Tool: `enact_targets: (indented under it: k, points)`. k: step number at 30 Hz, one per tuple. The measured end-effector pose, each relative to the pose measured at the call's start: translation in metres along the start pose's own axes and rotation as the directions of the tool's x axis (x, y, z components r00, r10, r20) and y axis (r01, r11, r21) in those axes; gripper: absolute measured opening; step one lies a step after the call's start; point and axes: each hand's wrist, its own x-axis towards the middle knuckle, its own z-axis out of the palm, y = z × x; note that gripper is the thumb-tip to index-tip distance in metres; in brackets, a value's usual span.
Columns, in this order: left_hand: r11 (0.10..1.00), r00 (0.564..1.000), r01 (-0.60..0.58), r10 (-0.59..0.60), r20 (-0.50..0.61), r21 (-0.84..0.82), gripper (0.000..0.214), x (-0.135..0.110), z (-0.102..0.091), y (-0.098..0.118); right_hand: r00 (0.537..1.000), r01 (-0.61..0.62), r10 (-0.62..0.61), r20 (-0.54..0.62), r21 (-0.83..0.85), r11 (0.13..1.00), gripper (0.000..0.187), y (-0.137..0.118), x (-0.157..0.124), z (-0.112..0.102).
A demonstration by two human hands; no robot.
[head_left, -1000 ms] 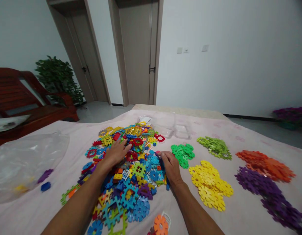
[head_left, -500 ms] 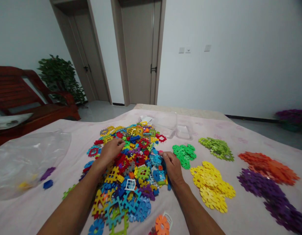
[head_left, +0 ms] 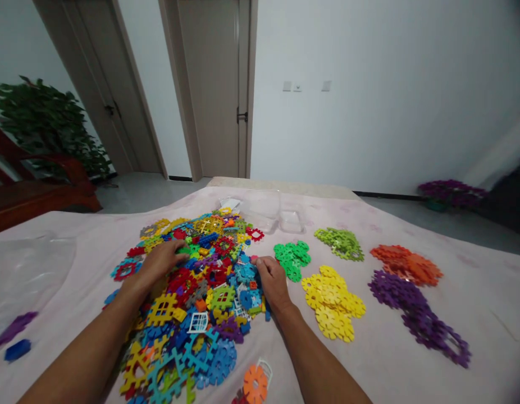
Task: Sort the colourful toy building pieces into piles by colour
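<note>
A large mixed heap of colourful plastic building pieces (head_left: 201, 292) lies on the cloth in front of me. Over its upper left part is my left hand (head_left: 162, 261), fingers curled down, with a green plastic piece (head_left: 183, 250) at the fingertips. My right hand (head_left: 273, 282) rests at the heap's right edge beside light blue pieces (head_left: 244, 272). Its fingers are folded under and the thumb is pressed in; what they hold, if anything, is hidden. A small pink piece (head_left: 254, 259) shows just by those fingertips.
Sorted piles of green (head_left: 292, 259), lime (head_left: 340, 243), yellow (head_left: 332, 303), orange (head_left: 405, 264) and purple (head_left: 411, 308) pieces lie to the right. Clear plastic boxes (head_left: 291, 220) stand behind the heap. A clear bag (head_left: 28, 275) lies at left; an orange flower piece (head_left: 255, 384) is near.
The view has swung to the right, so everything appears further left. A green piece now shows at my left fingertips. My right hand stays at the heap's right edge.
</note>
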Motion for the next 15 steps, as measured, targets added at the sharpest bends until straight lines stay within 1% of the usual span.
enact_targets:
  k: [1,2,5,10,15]
  points:
    - [0.999,0.999,-0.034,0.034,-0.004,-0.017,0.033,0.004,0.003,0.003,1.000,0.001,-0.001,0.000,0.000,1.000,0.037,0.000,0.000,0.000]
    - [0.999,0.999,-0.043,0.043,-0.012,-0.025,0.037,0.008,0.006,0.006,1.000,0.001,-0.001,0.001,0.001,1.000,0.037,0.001,0.000,0.000]
    - [1.000,1.000,-0.016,0.016,-0.026,-0.026,0.044,0.017,0.011,0.011,1.000,-0.003,0.003,0.004,0.002,1.000,0.038,0.001,-0.001,0.000]
    - [0.999,0.999,0.020,-0.022,-0.037,-0.040,0.037,0.022,0.009,0.012,1.000,-0.001,0.001,0.004,-0.019,1.000,0.038,0.000,0.000,0.000]
    - [0.998,1.000,0.013,-0.015,-0.027,-0.062,0.028,0.023,0.007,0.013,1.000,0.001,0.000,0.019,-0.046,0.999,0.039,0.001,0.000,0.001]
